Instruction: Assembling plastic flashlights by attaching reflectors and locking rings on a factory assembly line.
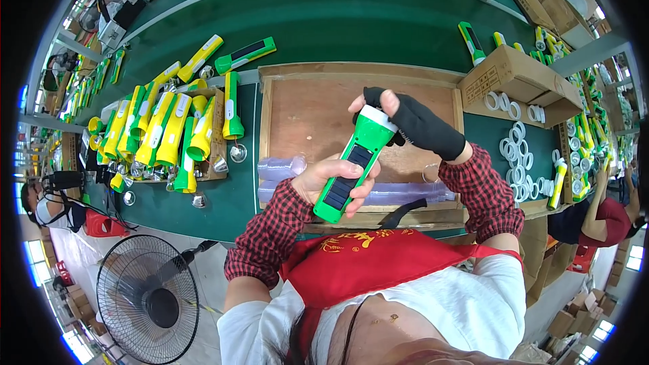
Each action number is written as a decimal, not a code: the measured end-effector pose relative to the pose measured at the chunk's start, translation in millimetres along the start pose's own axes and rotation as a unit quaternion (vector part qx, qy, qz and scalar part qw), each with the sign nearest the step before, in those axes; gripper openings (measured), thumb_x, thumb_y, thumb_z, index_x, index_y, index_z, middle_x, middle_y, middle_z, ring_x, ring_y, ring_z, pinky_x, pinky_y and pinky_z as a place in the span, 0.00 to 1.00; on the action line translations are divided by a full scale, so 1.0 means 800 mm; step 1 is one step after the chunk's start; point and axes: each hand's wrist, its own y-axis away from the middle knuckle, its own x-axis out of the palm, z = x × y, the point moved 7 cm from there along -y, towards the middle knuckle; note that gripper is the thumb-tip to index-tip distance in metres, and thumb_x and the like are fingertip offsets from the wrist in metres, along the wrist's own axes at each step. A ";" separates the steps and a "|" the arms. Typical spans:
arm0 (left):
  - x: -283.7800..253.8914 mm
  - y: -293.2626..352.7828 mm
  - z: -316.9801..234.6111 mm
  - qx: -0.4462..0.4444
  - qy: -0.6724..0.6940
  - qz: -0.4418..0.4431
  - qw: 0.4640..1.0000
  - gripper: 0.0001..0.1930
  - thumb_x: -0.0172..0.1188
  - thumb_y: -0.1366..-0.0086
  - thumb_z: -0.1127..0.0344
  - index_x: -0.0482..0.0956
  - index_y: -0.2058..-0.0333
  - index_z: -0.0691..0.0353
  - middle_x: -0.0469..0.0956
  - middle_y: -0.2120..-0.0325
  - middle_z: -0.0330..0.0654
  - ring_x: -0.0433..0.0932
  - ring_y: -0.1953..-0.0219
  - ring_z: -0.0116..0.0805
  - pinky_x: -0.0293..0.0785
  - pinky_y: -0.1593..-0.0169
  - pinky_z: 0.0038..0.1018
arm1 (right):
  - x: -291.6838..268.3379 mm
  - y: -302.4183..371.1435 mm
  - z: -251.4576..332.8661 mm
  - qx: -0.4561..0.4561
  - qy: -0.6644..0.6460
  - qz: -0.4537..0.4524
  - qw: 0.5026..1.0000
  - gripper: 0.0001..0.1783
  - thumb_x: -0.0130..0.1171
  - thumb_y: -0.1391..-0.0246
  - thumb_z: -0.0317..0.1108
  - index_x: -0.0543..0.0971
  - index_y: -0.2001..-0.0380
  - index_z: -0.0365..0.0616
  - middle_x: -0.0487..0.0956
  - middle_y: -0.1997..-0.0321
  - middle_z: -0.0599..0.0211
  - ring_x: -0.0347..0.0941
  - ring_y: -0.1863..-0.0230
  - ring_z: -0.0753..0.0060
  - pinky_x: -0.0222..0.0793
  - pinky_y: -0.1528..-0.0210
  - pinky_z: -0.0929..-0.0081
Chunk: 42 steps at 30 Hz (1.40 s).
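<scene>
A green flashlight (371, 136) with a dark solar panel along its body slants over the wooden tray (297, 105). My left hand (323, 179) is wrapped round its body, with the tail end toward me. At the wide head sits a white ring (379, 116). My right hand (426, 122), in a black fingerless glove, is closed round this ring with thumb and fingers. Part of the head's far side is hidden behind the glove. Below the flashlight, translucent purplish rolls (405, 193) lie across the tray's near side.
At the left stands a box heaped with yellow and green flashlights (155, 128). Loose white rings (517, 152) lie at the right, near a tilted cardboard box (497, 71). A black strap (404, 213) crosses the tray's near edge. A floor fan (160, 304) stands lower left; a co-worker (602, 220) is far right.
</scene>
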 end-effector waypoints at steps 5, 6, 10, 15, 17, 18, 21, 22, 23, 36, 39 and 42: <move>0.002 0.004 0.005 0.014 0.040 0.022 0.999 0.24 0.55 0.35 0.51 0.65 0.52 0.66 0.71 0.79 0.44 0.75 0.82 0.36 0.77 0.78 0.30 | 0.006 -0.003 -0.009 0.048 0.006 0.000 0.999 0.32 0.36 0.34 0.62 0.75 0.56 0.43 0.74 0.65 0.73 0.69 0.65 0.84 0.65 0.66 0.84; 0.005 0.005 0.006 0.005 0.080 0.030 0.996 0.27 0.54 0.34 0.47 0.64 0.51 0.67 0.71 0.79 0.45 0.75 0.83 0.35 0.77 0.78 0.29 | 0.007 -0.003 -0.012 0.042 -0.019 0.008 0.999 0.33 0.36 0.34 0.63 0.74 0.56 0.43 0.75 0.64 0.72 0.70 0.63 0.83 0.65 0.63 0.84; 0.015 0.006 0.006 0.028 0.049 0.034 0.998 0.32 0.50 0.34 0.39 0.64 0.50 0.66 0.73 0.74 0.47 0.76 0.81 0.35 0.77 0.77 0.27 | 0.011 -0.002 0.001 -0.037 -0.019 0.009 0.999 0.30 0.37 0.34 0.60 0.74 0.55 0.44 0.75 0.63 0.72 0.70 0.61 0.82 0.65 0.61 0.85; 0.003 0.022 -0.028 0.070 -0.425 -0.247 0.868 0.20 0.60 0.37 0.63 0.63 0.53 0.64 0.74 0.74 0.43 0.78 0.78 0.33 0.77 0.75 0.26 | 0.004 -0.005 -0.013 0.078 0.062 -0.058 0.993 0.29 0.36 0.33 0.60 0.75 0.56 0.46 0.74 0.73 0.75 0.67 0.74 0.86 0.62 0.75 0.85; -0.007 0.026 -0.012 0.034 -0.321 -0.218 0.921 0.19 0.60 0.37 0.63 0.64 0.54 0.64 0.73 0.75 0.43 0.77 0.79 0.32 0.76 0.76 0.26 | 0.004 0.001 -0.013 0.118 0.018 -0.026 0.993 0.31 0.34 0.34 0.62 0.75 0.56 0.46 0.74 0.73 0.75 0.67 0.74 0.86 0.61 0.76 0.86; -0.009 0.026 0.001 -0.001 -0.211 -0.187 0.959 0.19 0.60 0.37 0.63 0.64 0.55 0.64 0.73 0.76 0.43 0.76 0.80 0.32 0.75 0.78 0.27 | 0.010 0.003 -0.014 0.156 -0.025 0.008 0.987 0.33 0.32 0.34 0.64 0.75 0.56 0.46 0.74 0.73 0.74 0.67 0.75 0.87 0.60 0.77 0.87; 0.000 0.025 0.006 0.007 -0.108 -0.127 0.986 0.16 0.60 0.37 0.62 0.64 0.58 0.63 0.73 0.76 0.44 0.73 0.83 0.32 0.74 0.80 0.27 | 0.019 0.004 -0.009 0.140 -0.025 0.011 0.990 0.35 0.31 0.35 0.65 0.75 0.57 0.46 0.75 0.71 0.73 0.68 0.74 0.86 0.60 0.78 0.86; 0.008 0.024 0.007 0.000 -0.048 -0.084 0.995 0.16 0.59 0.37 0.61 0.65 0.58 0.63 0.73 0.76 0.44 0.73 0.84 0.32 0.73 0.80 0.27 | 0.020 0.004 -0.007 0.135 -0.030 0.011 0.990 0.33 0.32 0.33 0.62 0.76 0.59 0.44 0.76 0.71 0.71 0.69 0.74 0.83 0.63 0.75 0.84; 0.009 0.022 0.007 0.000 -0.048 -0.084 0.995 0.16 0.59 0.37 0.61 0.65 0.58 0.63 0.73 0.76 0.44 0.73 0.84 0.32 0.73 0.80 0.27 | 0.021 0.003 -0.015 0.135 -0.030 0.011 0.990 0.33 0.32 0.33 0.62 0.76 0.59 0.44 0.76 0.71 0.71 0.69 0.74 0.83 0.63 0.75 0.84; -0.013 0.008 -0.045 0.164 -0.648 -0.389 0.634 0.24 0.65 0.47 0.59 0.68 0.60 0.71 0.78 0.72 0.62 0.80 0.70 0.58 0.76 0.66 0.43 | -0.012 -0.001 -0.048 0.157 -0.023 -0.074 0.985 0.28 0.39 0.34 0.57 0.77 0.60 0.43 0.80 0.69 0.67 0.75 0.66 0.79 0.68 0.65 0.81; -0.012 0.007 -0.046 0.126 -0.692 -0.447 0.553 0.23 0.64 0.47 0.60 0.68 0.60 0.70 0.78 0.72 0.61 0.80 0.65 0.58 0.75 0.62 0.43 | -0.015 -0.003 -0.042 0.206 0.040 -0.088 0.974 0.27 0.40 0.35 0.57 0.77 0.61 0.44 0.80 0.70 0.69 0.74 0.70 0.80 0.67 0.69 0.81; 0.008 0.003 -0.042 0.172 -0.640 -0.385 0.642 0.22 0.63 0.47 0.62 0.68 0.59 0.69 0.78 0.72 0.62 0.80 0.69 0.58 0.76 0.66 0.42 | -0.005 -0.003 -0.017 0.012 0.177 -0.127 0.976 0.24 0.42 0.35 0.49 0.78 0.68 0.40 0.79 0.73 0.67 0.74 0.72 0.75 0.68 0.67 0.74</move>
